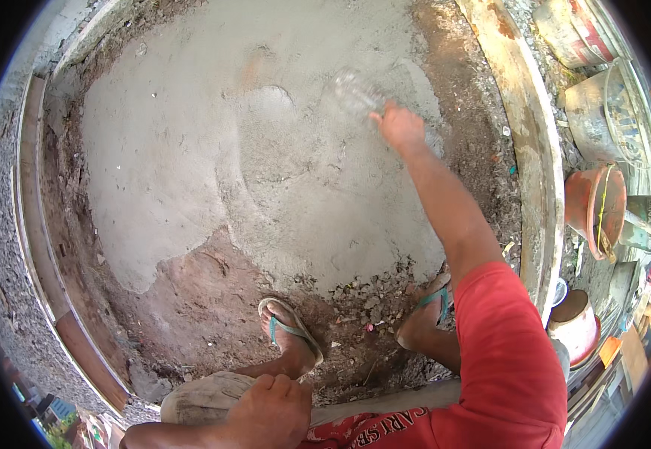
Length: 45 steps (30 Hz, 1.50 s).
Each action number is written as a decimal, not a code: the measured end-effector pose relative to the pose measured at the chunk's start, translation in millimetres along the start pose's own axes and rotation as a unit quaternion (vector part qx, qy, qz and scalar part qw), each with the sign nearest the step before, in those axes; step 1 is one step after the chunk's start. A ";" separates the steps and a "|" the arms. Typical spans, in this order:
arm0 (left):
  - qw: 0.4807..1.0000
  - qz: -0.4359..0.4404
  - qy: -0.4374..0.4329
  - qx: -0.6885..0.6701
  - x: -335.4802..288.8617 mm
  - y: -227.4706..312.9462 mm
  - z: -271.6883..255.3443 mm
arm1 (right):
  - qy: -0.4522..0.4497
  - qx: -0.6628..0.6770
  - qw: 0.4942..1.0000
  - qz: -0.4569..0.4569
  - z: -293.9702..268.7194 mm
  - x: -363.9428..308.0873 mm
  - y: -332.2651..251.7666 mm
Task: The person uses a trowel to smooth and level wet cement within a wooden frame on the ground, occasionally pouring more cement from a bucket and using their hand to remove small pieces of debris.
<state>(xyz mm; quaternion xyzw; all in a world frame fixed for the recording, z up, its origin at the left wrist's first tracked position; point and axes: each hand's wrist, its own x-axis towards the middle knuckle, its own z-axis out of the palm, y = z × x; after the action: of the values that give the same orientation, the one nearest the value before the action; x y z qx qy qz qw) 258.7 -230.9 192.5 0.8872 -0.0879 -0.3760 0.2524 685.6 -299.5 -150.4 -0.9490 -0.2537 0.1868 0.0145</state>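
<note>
My right hand (402,127) reaches out over wet grey concrete (168,142), its fingers closed around the narrow end of what looks like a clear plastic bottle (359,91). Motion blurs the bottle, and whether it touches the surface I cannot tell. Under it the concrete is rougher and darker, while the left part looks smoother. Close to my body, my left hand (273,408) is curled into a fist by my bent knee (202,398). Nothing sticks out of that fist, and its palm side is hidden.
My sandalled feet (289,329) stand on bare soil with loose gravel (370,303) at the concrete's near edge. Boards (527,142) line the right side, and another board (37,224) the left. Beyond the right boards are buckets, including an orange one (585,198).
</note>
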 end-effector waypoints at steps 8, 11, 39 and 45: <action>0.999 -0.031 -0.010 0.044 0.0 -9.1 -20.0 | 0.136 0.122 0.962 0.205 -30.5 69.0 11.2; 0.996 0.000 0.023 0.081 1.5 -7.6 -25.1 | 0.029 0.247 0.936 0.248 -45.7 86.7 53.8; 0.996 -0.010 0.028 0.082 38.3 -40.4 -60.5 | 0.070 0.119 0.990 -0.010 -51.8 141.7 -142.6; 0.999 -0.034 0.008 0.040 47.6 -42.7 -46.6 | -0.095 0.044 0.978 -0.181 -24.9 154.9 -180.6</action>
<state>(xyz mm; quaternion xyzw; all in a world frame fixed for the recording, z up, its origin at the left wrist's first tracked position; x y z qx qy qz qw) 323.8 -193.0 168.4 0.9020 -0.0704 -0.3736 0.2044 732.9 -65.1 -158.9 -0.8637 -0.4132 0.2810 0.0657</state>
